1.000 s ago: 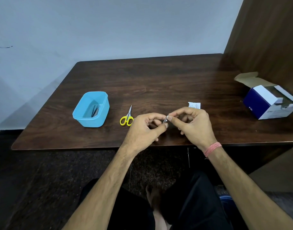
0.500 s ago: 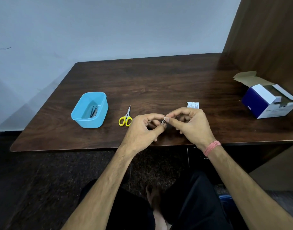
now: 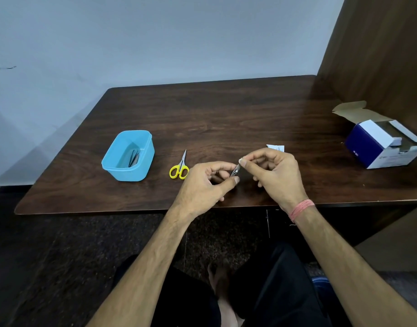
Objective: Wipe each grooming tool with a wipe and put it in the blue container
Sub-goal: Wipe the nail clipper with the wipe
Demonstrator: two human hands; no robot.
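Observation:
My left hand [image 3: 206, 182] pinches a small metal nail clipper [image 3: 235, 171] between thumb and fingers above the table's front edge. My right hand [image 3: 277, 175] pinches the clipper's upper end with thumb and forefinger; a bit of white shows at the fingertips, and I cannot tell if it is a wipe. Yellow-handled scissors [image 3: 180, 166] lie on the table just left of my left hand. The blue container [image 3: 143, 161] stands further left with slim metal tools [image 3: 134, 156] inside.
A torn white wipe sachet [image 3: 275, 147] lies behind my right hand. An open blue-and-white cardboard box [image 3: 383, 147] sits at the right by a wooden side panel [image 3: 379, 55]. The dark wooden table [image 3: 226, 114] ends just below my wrists.
My right hand has drawn slightly up and to the right along the clipper. The left hand holds almost still. Scissors, container and box have not moved.

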